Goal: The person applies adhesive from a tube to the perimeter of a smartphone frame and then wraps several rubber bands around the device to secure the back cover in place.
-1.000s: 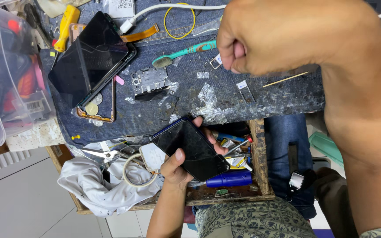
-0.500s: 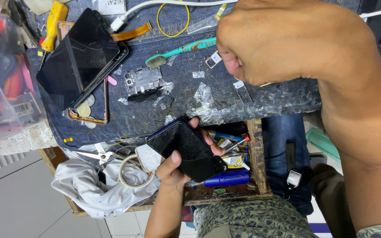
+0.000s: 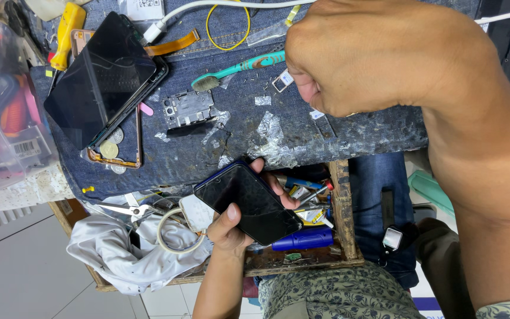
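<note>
From the head view, my left hand (image 3: 231,227) sits at about 6 o'clock, below the near edge of the table (image 3: 373,133), which is covered in blue denim. Its grip is closed around a small dark phone (image 3: 249,204). My thumb lies across the lower left of the glass and my fingertips curl over the far edge. The phone is tilted, with its upper corner just touching the table's edge.

My right hand (image 3: 373,56) fills the frame at 1 o'clock, close to the camera. Its grip is clenched into a fist above the denim, and I cannot tell whether anything is inside it.

A teal toothbrush (image 3: 237,70) lies at 11 o'clock, just left of that fist. A grey metal frame part (image 3: 187,109) lies below the toothbrush. At 10 o'clock a larger black phone (image 3: 101,80) rests on a copper-coloured case, with coins (image 3: 109,149) beside its lower end.

A blue-handled tool (image 3: 302,239) lies just right of my left hand in a wooden tray (image 3: 343,207). A crumpled white cloth (image 3: 125,254) hangs at 7 o'clock, with scissors (image 3: 119,208) just above it.
</note>
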